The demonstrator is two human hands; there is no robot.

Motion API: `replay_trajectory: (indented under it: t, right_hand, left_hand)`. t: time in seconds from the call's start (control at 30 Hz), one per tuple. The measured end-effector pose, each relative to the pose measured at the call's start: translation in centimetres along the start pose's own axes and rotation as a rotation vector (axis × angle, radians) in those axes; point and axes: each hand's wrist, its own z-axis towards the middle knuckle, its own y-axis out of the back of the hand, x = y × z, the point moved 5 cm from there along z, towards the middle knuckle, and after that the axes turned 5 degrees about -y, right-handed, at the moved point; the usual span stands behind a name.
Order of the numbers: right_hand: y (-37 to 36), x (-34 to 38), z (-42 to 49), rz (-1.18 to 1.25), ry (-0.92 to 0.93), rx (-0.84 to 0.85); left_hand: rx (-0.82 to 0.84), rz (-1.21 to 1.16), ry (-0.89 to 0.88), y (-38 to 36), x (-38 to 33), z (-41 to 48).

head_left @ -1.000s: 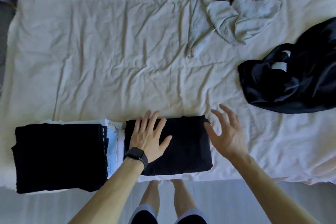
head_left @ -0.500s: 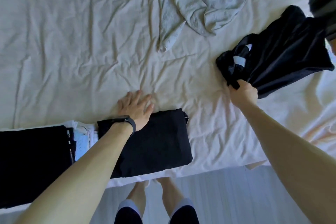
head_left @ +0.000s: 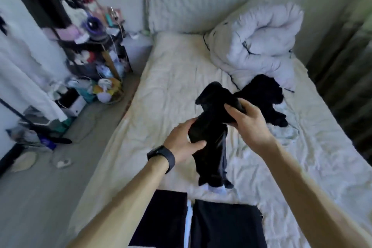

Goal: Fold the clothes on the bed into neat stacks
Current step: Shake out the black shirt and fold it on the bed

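Observation:
A black garment (head_left: 213, 139) with a white patch at its lower end hangs bunched above the bed (head_left: 173, 86). My left hand (head_left: 184, 143) grips its middle from the left, and my right hand (head_left: 247, 125) grips its upper part from the right. Two folded dark stacks lie at the bed's near edge: one (head_left: 165, 217) on the left, over a white layer, and one (head_left: 227, 225) on the right. Another crumpled black garment (head_left: 263, 94) lies farther back on the sheet, with a pale cloth (head_left: 285, 135) beside it.
A rolled white duvet (head_left: 259, 38) sits at the far right of the bed, with a grey pillow (head_left: 181, 10) against the wall. A cluttered rack (head_left: 80, 32) and loose items on the floor stand left of the bed. A dark curtain (head_left: 346, 62) hangs on the right.
My right hand lifted the black garment off the sheet toward the middle. My left hand left the folded stack and took hold of the garment. The view tilted up to show the whole bed.

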Motion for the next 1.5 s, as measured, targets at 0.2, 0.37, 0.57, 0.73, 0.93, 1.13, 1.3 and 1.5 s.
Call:
replay_trajectory:
  t: [0.2,0.37,0.57,0.73,0.93,1.13,1.3,1.5]
  right_hand:
    - [-18.2,11.2,-5.1,0.208,0.107,0.165]
    - [-30.5,14.1,-9.1,0.214,0.136,0.136]
    - [-39.9,13.7,-10.9,0.238,0.116,0.086]
    - [-45.0,11.9,-7.7,0.119,0.060,0.025]
    - [-51.9,12.9,-2.3,-0.106,0.146,0.076]
    - [-56.2,16.3,3.1,0.039,0.119,0.039]
    - [-60.5,21.1,7.9,0.136,0.089,0.071]
    - [-65.0,25.3,13.6,0.072,0.188,0.131]
  left_hand:
    - [-0.179,0.162,-0.128,21.7,1.0,-8.5]
    - [-0.319,0.262,-0.138,38.0,6.4,-17.8]
    - [-0.591,0.342,-0.061,52.3,11.0,-25.7]
    - [-0.556,0.581,0.022,58.1,16.4,-27.6]
    - [-0.531,0.612,0.079,65.1,21.7,-24.4]
    - [-0.167,0.555,0.120,68.2,23.9,-16.7]
    - [0.543,0.253,0.304,66.7,25.4,-10.7]
    - [0.047,0.104,-0.195,69.7,23.7,3.6]
